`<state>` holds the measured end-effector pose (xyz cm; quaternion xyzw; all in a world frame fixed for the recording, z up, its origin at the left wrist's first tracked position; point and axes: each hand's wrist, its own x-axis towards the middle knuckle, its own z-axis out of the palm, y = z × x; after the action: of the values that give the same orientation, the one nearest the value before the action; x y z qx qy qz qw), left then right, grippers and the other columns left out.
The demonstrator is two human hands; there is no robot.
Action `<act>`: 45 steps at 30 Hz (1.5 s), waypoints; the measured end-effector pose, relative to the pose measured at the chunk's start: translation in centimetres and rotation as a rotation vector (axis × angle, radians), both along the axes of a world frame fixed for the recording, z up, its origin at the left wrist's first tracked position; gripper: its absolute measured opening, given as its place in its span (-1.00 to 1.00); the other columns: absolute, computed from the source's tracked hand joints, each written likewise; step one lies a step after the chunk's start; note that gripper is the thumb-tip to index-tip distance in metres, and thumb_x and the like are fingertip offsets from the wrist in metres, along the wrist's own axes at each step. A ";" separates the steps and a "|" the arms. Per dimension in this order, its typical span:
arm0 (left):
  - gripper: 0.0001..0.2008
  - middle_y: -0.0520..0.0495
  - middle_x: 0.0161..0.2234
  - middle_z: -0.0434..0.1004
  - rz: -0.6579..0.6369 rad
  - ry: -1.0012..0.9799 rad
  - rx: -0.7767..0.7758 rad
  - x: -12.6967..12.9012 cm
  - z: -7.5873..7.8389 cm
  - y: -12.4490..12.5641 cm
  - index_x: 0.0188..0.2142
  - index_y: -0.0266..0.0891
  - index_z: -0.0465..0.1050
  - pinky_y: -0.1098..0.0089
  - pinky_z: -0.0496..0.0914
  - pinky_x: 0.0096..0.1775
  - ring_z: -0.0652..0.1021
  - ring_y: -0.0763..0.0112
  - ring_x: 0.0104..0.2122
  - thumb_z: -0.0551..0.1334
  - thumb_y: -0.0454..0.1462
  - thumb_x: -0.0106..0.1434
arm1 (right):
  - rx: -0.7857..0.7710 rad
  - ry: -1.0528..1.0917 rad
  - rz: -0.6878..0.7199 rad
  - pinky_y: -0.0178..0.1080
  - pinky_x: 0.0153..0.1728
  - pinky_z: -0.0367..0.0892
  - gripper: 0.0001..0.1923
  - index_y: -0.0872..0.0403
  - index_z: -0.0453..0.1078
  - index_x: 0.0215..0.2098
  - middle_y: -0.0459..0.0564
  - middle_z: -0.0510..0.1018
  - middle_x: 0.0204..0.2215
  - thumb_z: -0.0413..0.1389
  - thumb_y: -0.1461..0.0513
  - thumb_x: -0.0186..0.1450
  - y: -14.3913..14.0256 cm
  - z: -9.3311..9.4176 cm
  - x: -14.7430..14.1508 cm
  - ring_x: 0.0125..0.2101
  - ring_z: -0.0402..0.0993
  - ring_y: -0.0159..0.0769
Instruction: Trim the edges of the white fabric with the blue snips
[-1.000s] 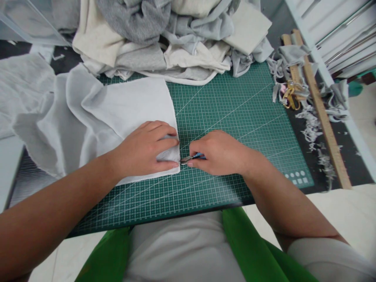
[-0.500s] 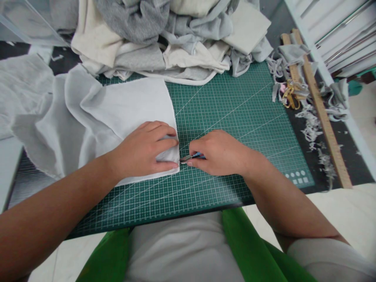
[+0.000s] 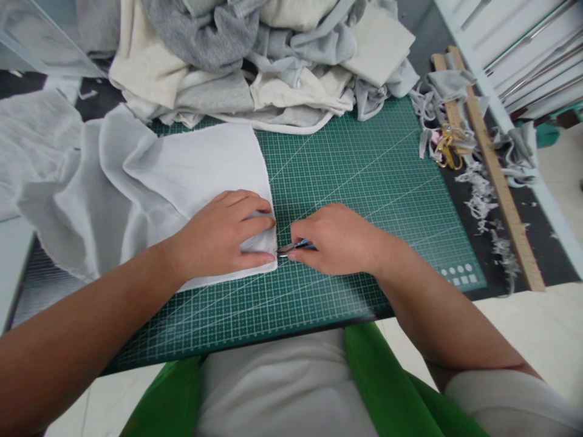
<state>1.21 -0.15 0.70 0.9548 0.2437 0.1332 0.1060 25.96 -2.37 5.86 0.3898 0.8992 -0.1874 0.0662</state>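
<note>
A white-grey piece of fabric [image 3: 214, 152] lies on the green cutting mat, smooth near its straight right edge and rumpled toward the left. My left hand [image 3: 232, 233] rests on it close to the lower right corner, thumb apart from the fingers, fingertips at the edge. Just right of that edge, my right hand [image 3: 334, 240] is closed around small thread snips [image 3: 300, 244] with a bit of blue showing. The metal tips reach the fabric's edge near my left thumb. Much of the snips' handle is hidden inside my fingers.
A green gridded cutting mat [image 3: 355, 164] covers the table. Behind it rises a heap of grey and cream fabric [image 3: 218, 91]. At the right lie gold-handled scissors [image 3: 449, 152], a long wooden ruler [image 3: 503, 188] and fabric scraps [image 3: 476, 191]. A clear plastic container [image 3: 50, 36] stands back left.
Almost nothing has moved. The snips' tips stay at the fabric's edge, their blades looking slightly more apart, and the whole view has shifted a little.
</note>
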 end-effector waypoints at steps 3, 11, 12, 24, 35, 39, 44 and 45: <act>-0.52 -0.20 0.06 0.48 -0.005 0.020 -0.012 0.0 0.3 0.0 0.00 -0.26 0.50 0.00 0.40 0.11 0.47 0.03 0.07 0.29 0.08 0.34 | 0.006 -0.003 0.004 -0.22 -0.43 -0.05 -0.75 0.04 0.54 -0.32 -0.06 0.58 -0.50 0.15 0.07 0.37 -0.1 0.0 0.0 -0.45 0.43 -0.27; -0.51 -0.20 0.05 0.50 0.011 0.014 -0.016 0.0 0.0 0.0 -0.01 -0.22 0.51 0.03 0.39 0.10 0.49 0.02 0.07 0.29 0.11 0.32 | 0.026 -0.024 0.013 -0.21 -0.43 -0.03 -0.73 0.05 0.54 -0.31 -0.04 0.61 -0.48 0.13 0.07 0.41 -0.1 0.0 -0.2 -0.42 0.48 -0.23; -0.51 -0.20 0.05 0.51 0.015 0.014 -0.022 0.0 -0.1 0.1 -0.01 -0.21 0.51 0.03 0.39 0.11 0.50 0.02 0.08 0.30 0.11 0.31 | 0.027 -0.027 0.014 -0.21 -0.43 -0.03 -0.73 0.05 0.55 -0.31 -0.04 0.61 -0.48 0.13 0.07 0.41 -0.1 0.0 -0.2 -0.42 0.48 -0.23; -0.51 -0.19 0.06 0.51 0.022 0.023 -0.030 0.0 -0.2 0.1 -0.03 -0.19 0.52 0.03 0.38 0.13 0.50 0.01 0.08 0.29 0.13 0.30 | 0.029 -0.001 0.015 -0.22 -0.43 -0.05 -0.72 0.05 0.53 -0.35 -0.06 0.57 -0.51 0.13 0.07 0.40 0.1 -0.3 -0.1 -0.46 0.41 -0.26; -0.52 -0.22 0.05 0.52 0.013 -0.003 -0.028 0.0 -0.2 0.1 -0.01 -0.23 0.54 0.02 0.40 0.11 0.51 0.00 0.07 0.33 0.09 0.29 | -0.053 0.101 -0.037 -0.25 -0.40 0.02 -0.77 0.05 0.56 -0.34 -0.09 0.59 -0.48 0.19 0.09 0.37 0.6 -0.8 0.5 -0.45 0.38 -0.33; -0.51 -0.23 0.04 0.52 -0.003 -0.012 0.002 0.0 -0.3 0.1 -0.01 -0.25 0.54 0.00 0.41 0.09 0.51 -0.02 0.06 0.32 0.09 0.30 | -0.058 0.113 -0.026 -0.25 -0.40 0.01 -0.76 0.05 0.56 -0.35 -0.09 0.57 -0.50 0.19 0.07 0.36 0.6 -0.7 0.6 -0.45 0.38 -0.33; -0.51 -0.24 0.03 0.53 0.004 -0.011 0.009 0.0 -0.2 0.0 -0.03 -0.25 0.54 -0.01 0.42 0.08 0.52 -0.03 0.06 0.31 0.10 0.30 | -0.071 0.096 -0.009 -0.25 -0.41 -0.01 -0.75 0.05 0.56 -0.35 -0.08 0.55 -0.51 0.19 0.07 0.35 0.4 -0.5 0.4 -0.46 0.36 -0.32; -0.50 -0.24 0.03 0.53 0.005 -0.010 0.010 0.0 -0.2 0.0 -0.03 -0.25 0.54 -0.01 0.41 0.09 0.52 -0.03 0.06 0.31 0.10 0.30 | -0.066 0.087 -0.008 -0.25 -0.41 -0.01 -0.75 0.05 0.56 -0.35 -0.08 0.55 -0.51 0.19 0.07 0.36 0.3 -0.4 0.4 -0.46 0.35 -0.32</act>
<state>1.23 -0.12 0.48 0.9540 0.2448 0.1395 0.1024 26.36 -2.05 5.42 0.3825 0.8930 -0.2339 0.0390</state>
